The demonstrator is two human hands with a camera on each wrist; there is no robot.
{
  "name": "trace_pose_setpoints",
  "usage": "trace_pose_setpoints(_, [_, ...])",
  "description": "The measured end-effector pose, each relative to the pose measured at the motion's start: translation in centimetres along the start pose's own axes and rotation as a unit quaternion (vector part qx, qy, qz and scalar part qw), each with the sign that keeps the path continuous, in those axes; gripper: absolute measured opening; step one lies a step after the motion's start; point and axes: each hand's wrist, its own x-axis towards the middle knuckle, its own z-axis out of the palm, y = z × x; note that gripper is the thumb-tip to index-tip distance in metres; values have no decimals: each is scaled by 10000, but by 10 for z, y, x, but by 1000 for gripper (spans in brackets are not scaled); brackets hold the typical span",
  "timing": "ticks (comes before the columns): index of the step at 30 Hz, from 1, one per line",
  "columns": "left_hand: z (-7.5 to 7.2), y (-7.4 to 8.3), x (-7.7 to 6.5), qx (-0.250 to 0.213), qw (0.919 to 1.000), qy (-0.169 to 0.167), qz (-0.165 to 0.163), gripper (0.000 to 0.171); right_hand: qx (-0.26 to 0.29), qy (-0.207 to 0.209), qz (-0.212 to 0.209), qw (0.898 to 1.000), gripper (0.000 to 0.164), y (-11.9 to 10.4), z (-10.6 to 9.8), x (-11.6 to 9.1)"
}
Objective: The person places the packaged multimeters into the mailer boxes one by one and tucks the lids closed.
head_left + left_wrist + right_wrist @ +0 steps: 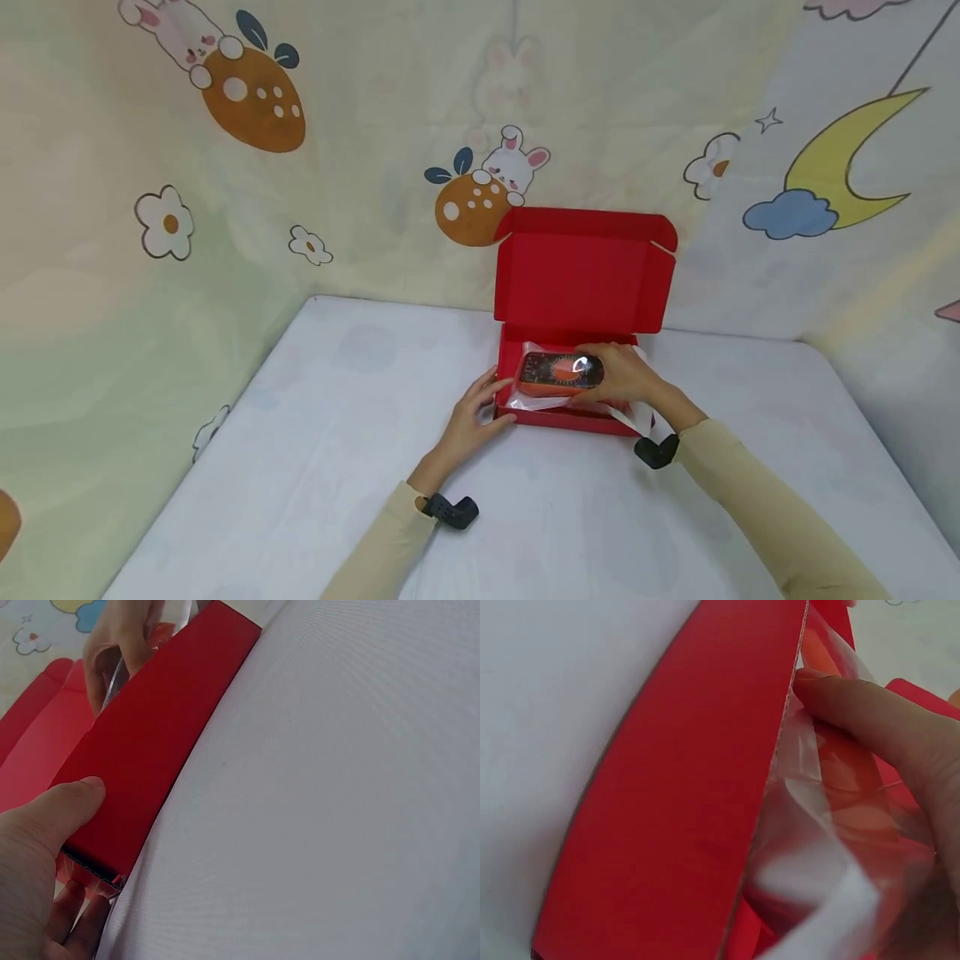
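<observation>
A red cardboard box (573,419) sits on the table with its lid (573,279) raised at the back. Inside it shows an orange multimeter (558,375) with a black face, in a clear plastic bag (536,403). My right hand (621,372) grips the multimeter's right end, thumb along the near side and fingers over the far side. My left hand (467,421) holds the box's near left corner. In the left wrist view, the left thumb (71,802) lies on the front wall and the fingers (75,919) are at the side wall.
The white table (337,375) spreads around the box. Behind it hangs a pale printed cloth (382,150) with rabbits, flowers and a moon. A white strip (633,419) of the bag hangs over the box's front right edge.
</observation>
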Motion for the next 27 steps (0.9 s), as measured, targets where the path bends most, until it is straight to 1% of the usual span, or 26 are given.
trace_pose_setpoints(3, [-1, 2, 0, -71, 9999, 68, -28, 56, -66, 43, -197, 9998, 79, -1, 0, 6])
trace_pose_setpoints(4, [-2, 8, -1, -118, 9999, 76, -81, 56, -87, 36, -241, 9997, 78, -1, 1, 8])
trace_pose_setpoints(6, [-1, 7, -1, -170, 9998, 99, -65, 56, -98, 1, -238, 9997, 78, -1, 1, 11])
trace_pose_setpoints(10, [-1, 3, -1, -101, 9999, 7, -87, 55, -139, -80, -86, 9998, 79, 1, 5, 15])
trace_pose_setpoints(11, [0, -3, 0, -55, 10000, -9, -57, 55, -137, -127, -64, 9998, 79, 1, 5, 15])
trace_pose_setpoints(14, [-1, -3, -2, 41, 9999, -88, -121, 54, -88, -290, 85, 9995, 80, 2, 7, 14])
trace_pose_setpoints(17, [-1, -4, -2, 63, 9998, -148, -75, 54, -70, -435, 230, 9988, 82, 3, 7, 12])
trace_pose_setpoints(18, [-1, -4, -2, 62, 9998, -167, -55, 54, -69, -439, 271, 9986, 82, 4, 7, 12])
trace_pose_setpoints(22, [-2, -5, 1, 71, 9999, -104, 88, 54, -269, -289, 159, 9991, 82, 5, 7, 16])
trace_pose_setpoints(25, [-2, -6, 2, 44, 10000, -41, 56, 55, -283, -181, 50, 9994, 82, 8, 10, 16])
trace_pose_setpoints(27, [0, -6, 0, 41, 10000, -74, -39, 55, -127, -196, 60, 9997, 83, 9, 14, 14])
